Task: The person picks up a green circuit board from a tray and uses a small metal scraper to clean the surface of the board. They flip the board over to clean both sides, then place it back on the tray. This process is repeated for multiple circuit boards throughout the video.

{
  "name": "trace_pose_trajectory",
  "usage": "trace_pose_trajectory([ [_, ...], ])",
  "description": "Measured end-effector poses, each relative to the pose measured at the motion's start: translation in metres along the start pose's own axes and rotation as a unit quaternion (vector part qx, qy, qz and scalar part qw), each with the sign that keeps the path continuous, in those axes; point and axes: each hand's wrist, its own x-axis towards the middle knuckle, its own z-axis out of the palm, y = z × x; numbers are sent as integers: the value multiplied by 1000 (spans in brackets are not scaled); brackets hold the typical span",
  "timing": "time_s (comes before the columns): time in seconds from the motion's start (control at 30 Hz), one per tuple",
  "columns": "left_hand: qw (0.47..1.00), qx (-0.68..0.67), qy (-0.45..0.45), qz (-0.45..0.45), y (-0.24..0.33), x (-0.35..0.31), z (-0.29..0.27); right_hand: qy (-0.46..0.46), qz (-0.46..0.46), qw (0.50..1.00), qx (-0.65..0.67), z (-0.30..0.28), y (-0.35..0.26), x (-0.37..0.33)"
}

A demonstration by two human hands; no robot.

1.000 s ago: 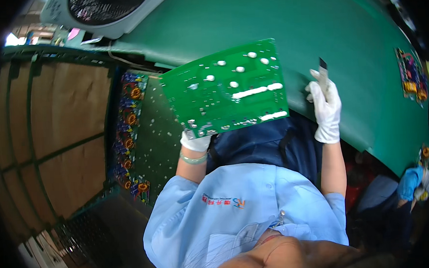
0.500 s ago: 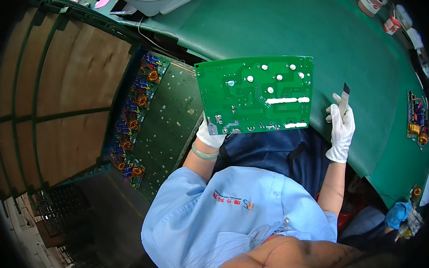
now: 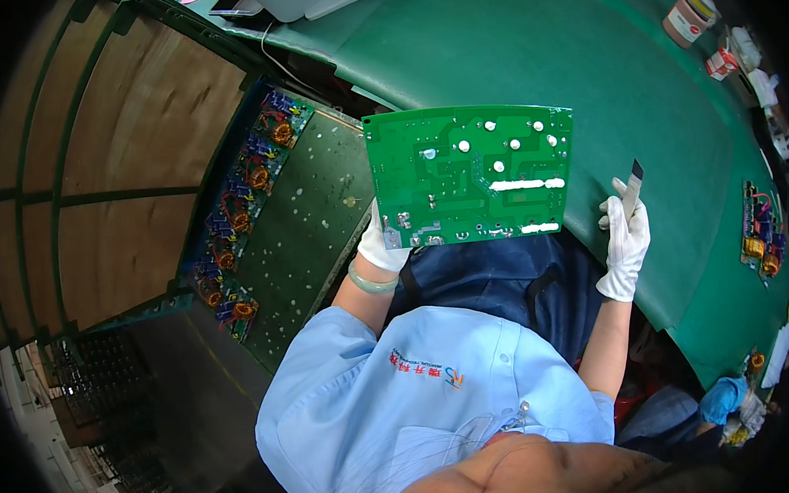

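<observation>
Holds green circuit board [image 3: 466, 167] up at picture centre, solder side toward camera, gripped at lower-left corner in gloved left hand [image 3: 383, 250]; cannot tell exact finger placement, mostly hidden behind the board; pinches slim pale tool [image 3: 632, 188], dark end up, in gloved right hand [image 3: 627, 248], right of centre, apart from the board and in front of green tabletop [image 3: 675, 142]. Looks thin, flat and stiff; judge as fairly light for its area, but probably weighted by parts on the hidden face, going by populated boards [image 3: 243, 220] lined up at left of frame; expect little flex, and cracked joints from bending or twisting; expect decent hold on bare edges, a bit slippery through smooth glove fabric; suspect prickly lead stubs near the lower edge, able to snag the glove; treat white beads [image 3: 527, 185] at right of the board as possibly soft, cannot tell cured from wet. Best taken by opposite bare side edges, or upper-left corner plus left edge, clear of the joints crowding lower left; watch for tipping toward the right under a one-corner grip; don't squeeze whatever sits behind; treat tool as light, rigid, maybe sharp at the dark end; hold by the pale shank only.
</observation>
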Motion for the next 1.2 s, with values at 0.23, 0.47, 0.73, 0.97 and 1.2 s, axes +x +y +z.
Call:
trace_pose_trajectory([
  [0.23,998,-55,14,-11,5,0,3,1,2,1000,-2,-1,-1,1],
  [0.47,995,-98,12,-29,21,1,39,7,-5,1000,-1,-3,2,1],
  [0.73,997,-72,-25,2,13,0,25,15,-10,1000,3,-1,3,0],
  [0.97,999,-20,-32,33,17,-1,35,15,-9,1000,-5,-4,8,-1],
  [1.2,989,98,-49,102,12,-3,30,21,-22,1000,-1,-8,20,0],
])
